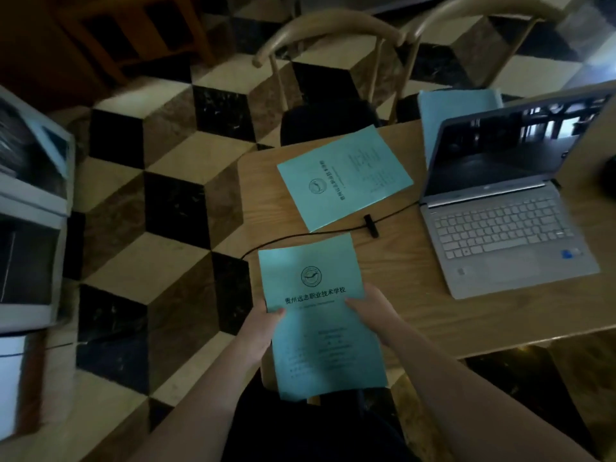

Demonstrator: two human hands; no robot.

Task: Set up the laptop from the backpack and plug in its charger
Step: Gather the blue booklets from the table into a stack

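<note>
Room: pale wooden table [416, 295] on a floor of black, cream and brown cube-pattern tiles [160, 195]; two curved-back wooden chairs [330, 38] behind.
Laptop: open silver laptop [500, 208], dark screen, at the table's right; thin black cable [320, 232] plugged into its left edge.
Hands: left hand [263, 325] and right hand [368, 306] each pinch a teal paper booklet [320, 315].
Papers: second teal booklet [343, 178] lying flat.

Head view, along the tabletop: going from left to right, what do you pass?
Left hand gripping the held booklet, right hand on that booklet's other edge, cable clip, open laptop. The second booklet lies farther back, above the held one.
</note>
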